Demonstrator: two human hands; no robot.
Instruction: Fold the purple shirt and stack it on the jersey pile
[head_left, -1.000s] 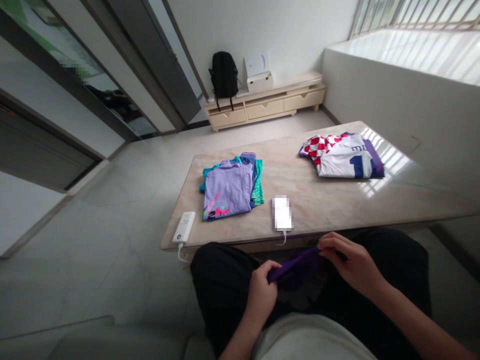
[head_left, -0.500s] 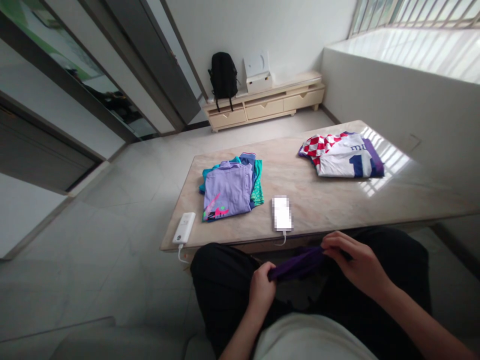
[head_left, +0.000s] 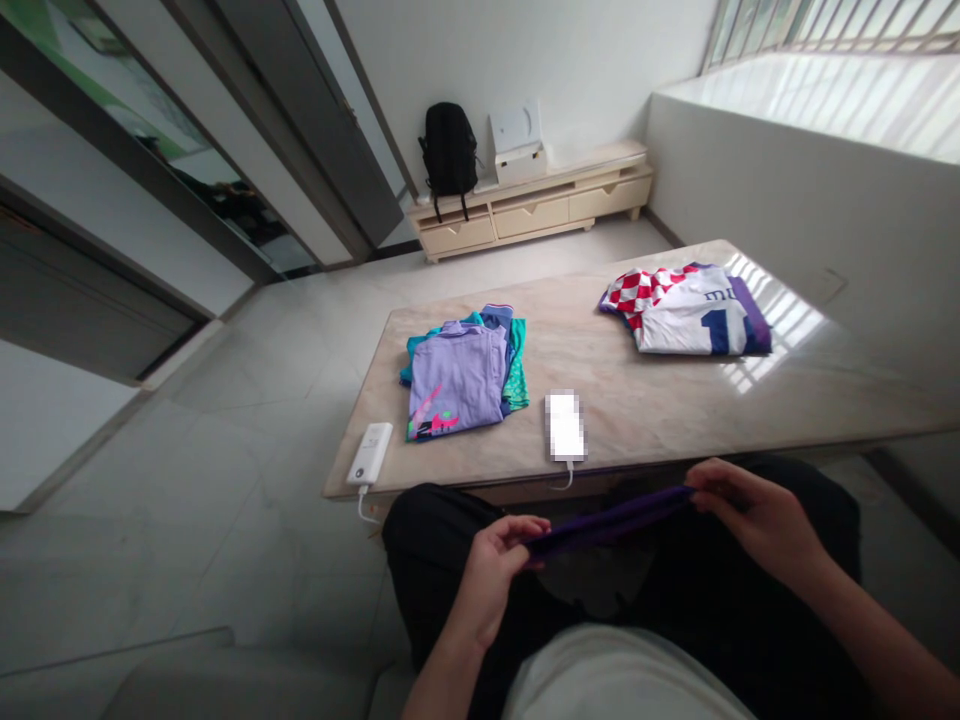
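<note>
From here I see a white power bank (head_left: 370, 455) at the table's (head_left: 577, 330) near left corner, a blurred-out phone (head_left: 565, 425) along its near edge, both cabled. Beyond the table, a low cabinet (head_left: 532, 214) holding a black backpack (head_left: 448, 150), white box (head_left: 519, 165).

On the beige marble table (head_left: 570, 330) here, folded lavender garment (head_left: 457, 380) left; folded red-checked white jersey (head_left: 667, 325) right, farther back; white rectangular phone (head_left: 565, 425) between, near the front edge. Before the table, long purple cloth (head_left: 615, 522); beyond, black backpack (head_left: 448, 150) on low cream cabinet (head_left: 532, 218).
</note>
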